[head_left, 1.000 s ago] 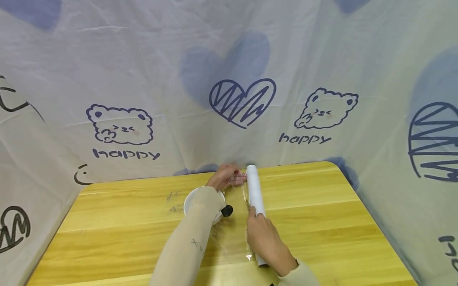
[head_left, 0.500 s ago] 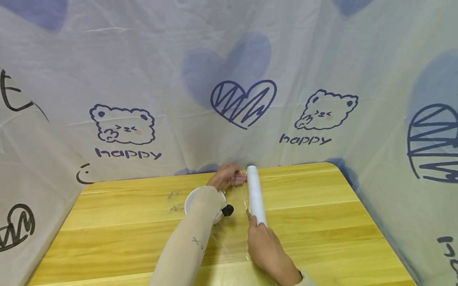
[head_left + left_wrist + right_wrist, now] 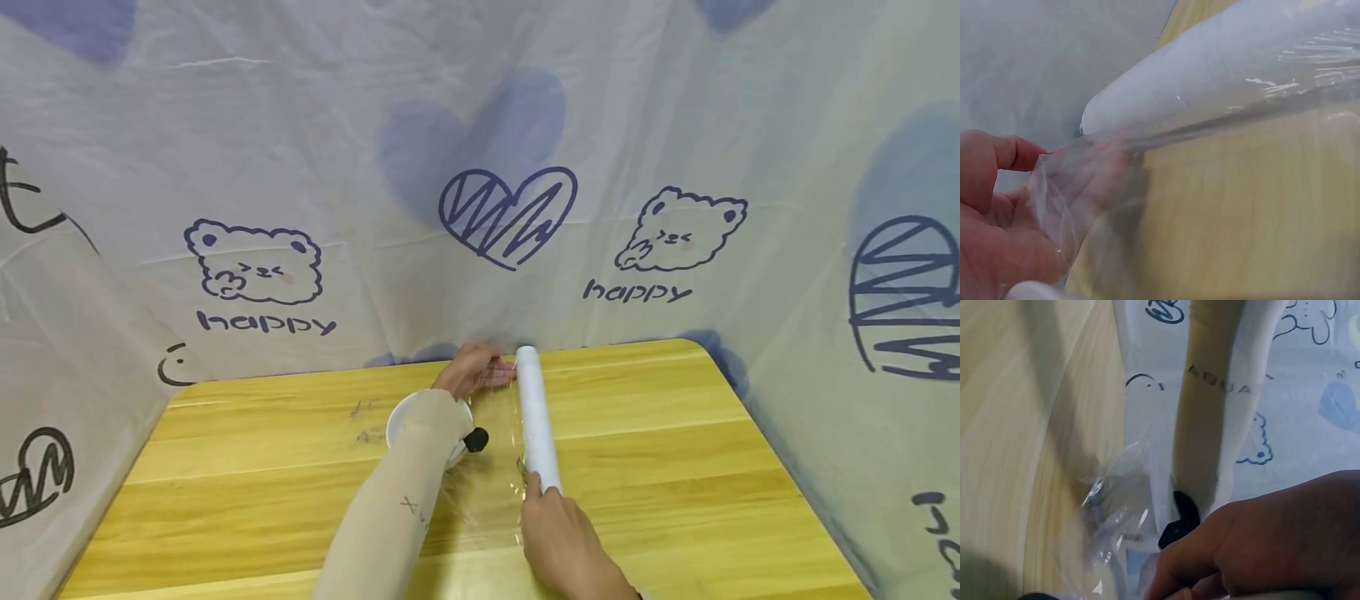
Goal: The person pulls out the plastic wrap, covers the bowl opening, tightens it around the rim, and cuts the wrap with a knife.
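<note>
My left hand [image 3: 474,368] pinches a corner of clear cling film [image 3: 1222,181] between thumb and finger, by the far end of the roll. The white film roll [image 3: 535,408] lies lengthwise on the table, its near end covered by my right hand [image 3: 558,537]. Curled fingers of that hand hold a thin metal blade [image 3: 521,467] whose tip shows along the roll's left side; its handle is hidden. In the right wrist view, crumpled cling film [image 3: 1107,531] hangs left of the hand. A white bowl [image 3: 395,427] sits partly under my left forearm.
The wooden table [image 3: 660,467] meets a printed cloth [image 3: 337,167] along its back edge, and cloth hangs at both sides. A black piece [image 3: 476,440] is at my left wrist. Faint marks [image 3: 365,421] show on the tabletop left of the bowl.
My right hand has moved toward the near table edge along the roll, with the blade tip moving the same way. My left hand stays almost still, pinching the film.
</note>
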Demonstrator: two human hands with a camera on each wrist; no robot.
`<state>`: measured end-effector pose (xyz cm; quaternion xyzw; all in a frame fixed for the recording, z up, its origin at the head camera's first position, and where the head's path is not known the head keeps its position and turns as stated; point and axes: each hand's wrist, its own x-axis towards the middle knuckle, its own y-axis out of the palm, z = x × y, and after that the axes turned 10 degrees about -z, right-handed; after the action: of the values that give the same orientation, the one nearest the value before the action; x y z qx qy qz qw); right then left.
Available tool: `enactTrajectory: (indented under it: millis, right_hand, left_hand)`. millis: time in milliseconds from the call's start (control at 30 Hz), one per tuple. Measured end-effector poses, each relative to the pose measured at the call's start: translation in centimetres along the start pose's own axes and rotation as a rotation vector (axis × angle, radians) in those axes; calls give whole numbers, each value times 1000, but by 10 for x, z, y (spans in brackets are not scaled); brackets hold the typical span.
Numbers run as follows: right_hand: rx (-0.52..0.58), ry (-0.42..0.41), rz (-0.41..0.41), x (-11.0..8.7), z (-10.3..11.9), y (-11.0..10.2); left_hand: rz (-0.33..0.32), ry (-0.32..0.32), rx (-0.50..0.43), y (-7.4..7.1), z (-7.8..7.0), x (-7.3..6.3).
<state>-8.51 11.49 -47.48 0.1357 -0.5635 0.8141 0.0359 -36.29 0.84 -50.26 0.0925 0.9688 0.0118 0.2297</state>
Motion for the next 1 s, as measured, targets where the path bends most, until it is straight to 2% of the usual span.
enactTrajectory:
  millis: [167, 567, 900, 1000]
  right_hand:
    - [18, 4, 12, -8, -1, -4]
    - [59, -44, 46, -25, -6, -8]
    - [153, -25, 139, -32, -12, -19]
    - [136, -26, 141, -34, -13, -20]
  left_hand:
    - [7, 5, 13, 0, -1, 1]
    - [19, 7, 16, 0, -1, 1]
    - [26, 1, 3, 4, -5, 1]
    - [30, -5, -9, 4, -6, 2]
